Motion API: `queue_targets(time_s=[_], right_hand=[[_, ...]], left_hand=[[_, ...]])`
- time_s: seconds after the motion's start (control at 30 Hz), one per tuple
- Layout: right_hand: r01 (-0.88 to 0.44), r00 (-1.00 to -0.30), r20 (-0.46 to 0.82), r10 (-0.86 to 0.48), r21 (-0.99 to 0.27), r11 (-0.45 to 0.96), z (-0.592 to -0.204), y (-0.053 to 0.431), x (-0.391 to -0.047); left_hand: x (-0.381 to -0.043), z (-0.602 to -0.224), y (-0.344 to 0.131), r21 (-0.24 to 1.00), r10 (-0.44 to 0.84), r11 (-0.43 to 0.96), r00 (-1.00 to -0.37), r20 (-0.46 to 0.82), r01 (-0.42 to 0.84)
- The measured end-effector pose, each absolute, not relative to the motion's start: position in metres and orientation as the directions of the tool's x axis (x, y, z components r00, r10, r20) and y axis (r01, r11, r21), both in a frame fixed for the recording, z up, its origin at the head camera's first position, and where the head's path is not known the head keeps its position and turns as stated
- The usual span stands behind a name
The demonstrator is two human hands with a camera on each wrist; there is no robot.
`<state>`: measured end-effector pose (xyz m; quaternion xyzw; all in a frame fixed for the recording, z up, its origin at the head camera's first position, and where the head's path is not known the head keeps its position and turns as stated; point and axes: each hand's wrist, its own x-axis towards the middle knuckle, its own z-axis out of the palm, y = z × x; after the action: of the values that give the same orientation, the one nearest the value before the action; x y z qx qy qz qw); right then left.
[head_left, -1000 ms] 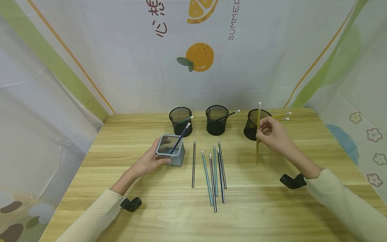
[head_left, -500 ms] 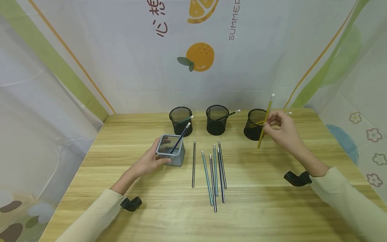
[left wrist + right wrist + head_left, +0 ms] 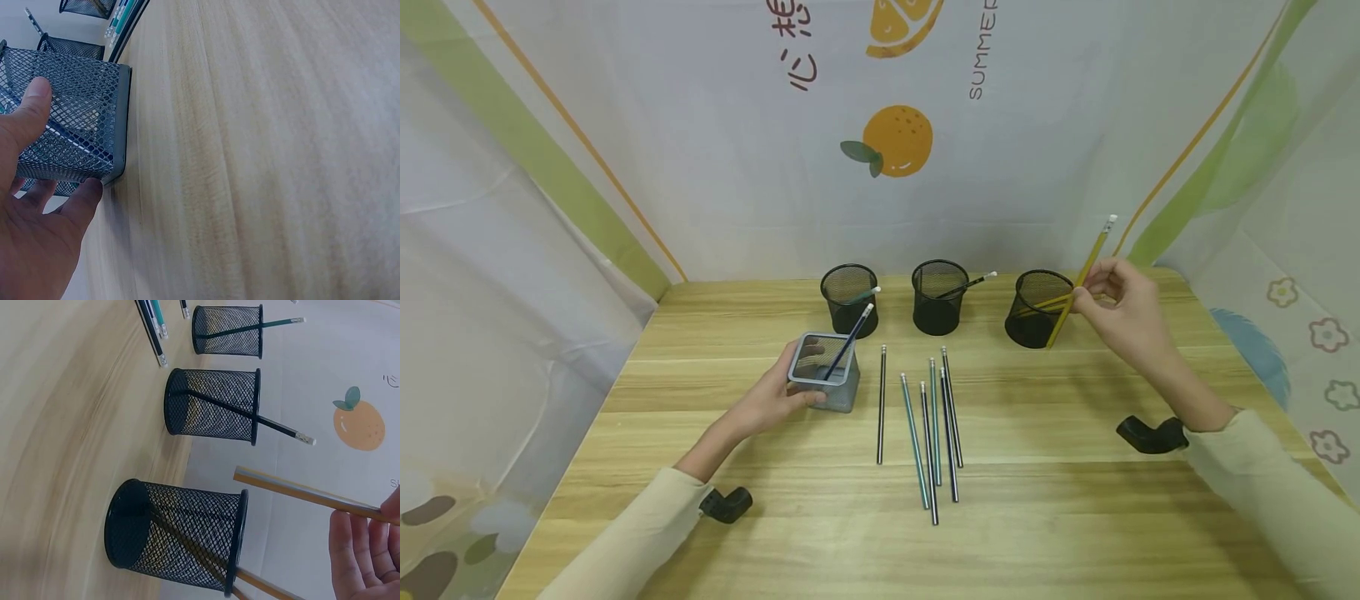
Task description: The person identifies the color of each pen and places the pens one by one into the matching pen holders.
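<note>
My left hand (image 3: 771,400) grips a grey square mesh pencil holder (image 3: 842,396), thumb on its near side, with one dark blue pencil (image 3: 850,340) leaning inside. In the left wrist view the holder (image 3: 75,94) stands on the table. My right hand (image 3: 1123,312) pinches a yellow pencil (image 3: 1090,267), tilted, eraser end up. Its lower end (image 3: 269,480) is beside the rim of the right round black mesh holder (image 3: 187,534) in the right wrist view. That holder contains two yellow pencils (image 3: 200,553).
A middle black mesh holder (image 3: 936,312) contains a black pencil (image 3: 966,285). The left black mesh holder (image 3: 850,317) has a teal pencil (image 3: 867,294). Several dark and teal pencils (image 3: 914,442) lie on the wooden table (image 3: 1022,517). A white printed curtain (image 3: 1015,183) hangs behind.
My right hand has moved right and away from me, raising the yellow pencil off its upright position into a tilt beside the right holder. The left hand stays on the square holder.
</note>
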<state>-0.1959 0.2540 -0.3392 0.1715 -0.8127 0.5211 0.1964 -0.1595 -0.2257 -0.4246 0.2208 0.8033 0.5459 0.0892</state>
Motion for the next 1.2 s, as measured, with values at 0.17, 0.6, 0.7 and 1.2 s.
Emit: queue_targets(time_s=[0.17, 0.6, 0.7, 1.2], right_hand=[[-0.482, -0.865, 0.499, -0.057, -0.793, 0.372, -0.336, 0.257, -0.196], [-0.519, -0.835, 0.55, 0.021, -0.8, 0.302, -0.33, 0.263, -0.201], [-0.528, -0.822, 0.567, 0.05, -0.792, 0.305, -0.33, 0.265, -0.202], [-0.502, -0.819, 0.569, 0.081, -0.777, 0.379, -0.337, 0.27, -0.207]], left_hand=[[-0.159, -0.424, -0.225, 0.92, 0.454, 0.301, -0.886, 0.095, 0.253], [-0.159, -0.423, -0.225, 0.919, 0.455, 0.303, -0.886, 0.093, 0.252], [-0.159, -0.423, -0.225, 0.918, 0.453, 0.308, -0.887, 0.091, 0.252], [-0.159, -0.425, -0.226, 0.914, 0.45, 0.313, -0.888, 0.096, 0.258]])
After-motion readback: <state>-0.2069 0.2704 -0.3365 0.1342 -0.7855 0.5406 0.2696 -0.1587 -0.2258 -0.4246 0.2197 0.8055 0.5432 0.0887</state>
